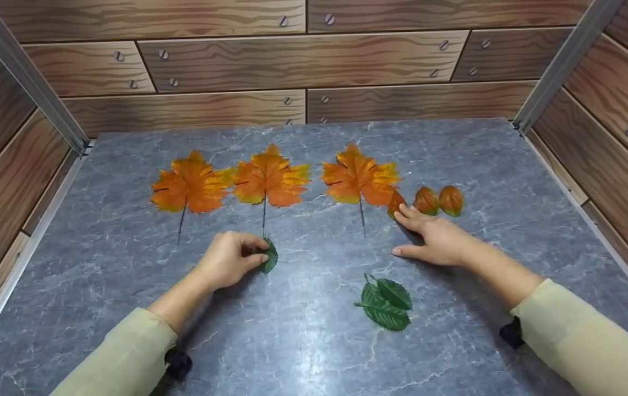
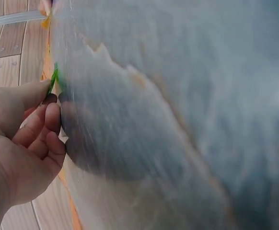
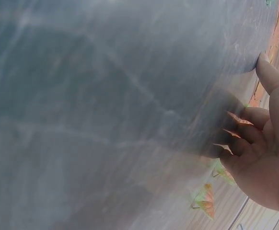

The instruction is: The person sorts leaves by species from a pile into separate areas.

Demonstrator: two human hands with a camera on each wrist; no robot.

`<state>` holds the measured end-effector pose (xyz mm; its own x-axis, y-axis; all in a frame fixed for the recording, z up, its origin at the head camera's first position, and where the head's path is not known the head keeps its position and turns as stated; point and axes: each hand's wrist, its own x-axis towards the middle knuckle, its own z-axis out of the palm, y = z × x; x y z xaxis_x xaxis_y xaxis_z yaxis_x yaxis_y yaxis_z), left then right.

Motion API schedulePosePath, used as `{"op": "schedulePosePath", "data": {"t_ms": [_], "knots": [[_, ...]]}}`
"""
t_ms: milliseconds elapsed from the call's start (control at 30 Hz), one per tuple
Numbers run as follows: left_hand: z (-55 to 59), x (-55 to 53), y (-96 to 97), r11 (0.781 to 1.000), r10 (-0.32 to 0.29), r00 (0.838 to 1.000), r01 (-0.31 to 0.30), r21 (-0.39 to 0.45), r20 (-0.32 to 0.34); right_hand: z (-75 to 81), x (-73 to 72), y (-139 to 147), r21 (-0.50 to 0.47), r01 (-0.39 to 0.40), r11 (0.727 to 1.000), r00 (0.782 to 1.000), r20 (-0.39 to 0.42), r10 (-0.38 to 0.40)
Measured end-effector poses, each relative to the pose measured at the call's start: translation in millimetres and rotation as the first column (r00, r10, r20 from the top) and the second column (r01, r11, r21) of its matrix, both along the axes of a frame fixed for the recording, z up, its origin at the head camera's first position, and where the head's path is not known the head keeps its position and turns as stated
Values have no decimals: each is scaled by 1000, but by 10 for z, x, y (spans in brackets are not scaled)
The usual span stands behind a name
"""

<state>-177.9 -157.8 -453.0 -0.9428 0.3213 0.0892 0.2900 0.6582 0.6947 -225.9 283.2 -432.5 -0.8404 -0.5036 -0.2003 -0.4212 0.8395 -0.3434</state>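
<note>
My left hand (image 1: 231,257) pinches a small green leaf (image 1: 272,256) between thumb and fingers, low over the tabletop, just below the stem of the middle maple leaf (image 1: 271,179). The same green leaf (image 2: 54,79) shows edge-on in the left wrist view. With fingers extended, my right hand (image 1: 437,237) touches a small orange leaf (image 1: 396,203), partly hidden under the fingertips and beside the right maple leaf (image 1: 359,176). Two more small orange-green leaves, one (image 1: 426,201) next to the other (image 1: 451,200), lie just beyond this hand.
A third maple leaf (image 1: 191,184) lies at the left end of the row, its tip meeting the middle one. Overlapping green leaves (image 1: 385,303) lie nearer me, between the forearms. Wood-patterned panels (image 1: 302,60) enclose the grey marbled tabletop (image 1: 126,286) behind and at the sides.
</note>
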Motion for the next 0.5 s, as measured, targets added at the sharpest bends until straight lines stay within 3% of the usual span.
{"op": "schedulePosePath", "data": {"t_ms": [267,500], "knots": [[4,-15,3,999,-8,999,6,-42,-40,-12,2,-2,-11,-4,1000,1000,-4,3],[7,45,-68,994,5,992,-19,-107,-127,-21,-3,-4,-4,4,1000,1000,2,-4]]}}
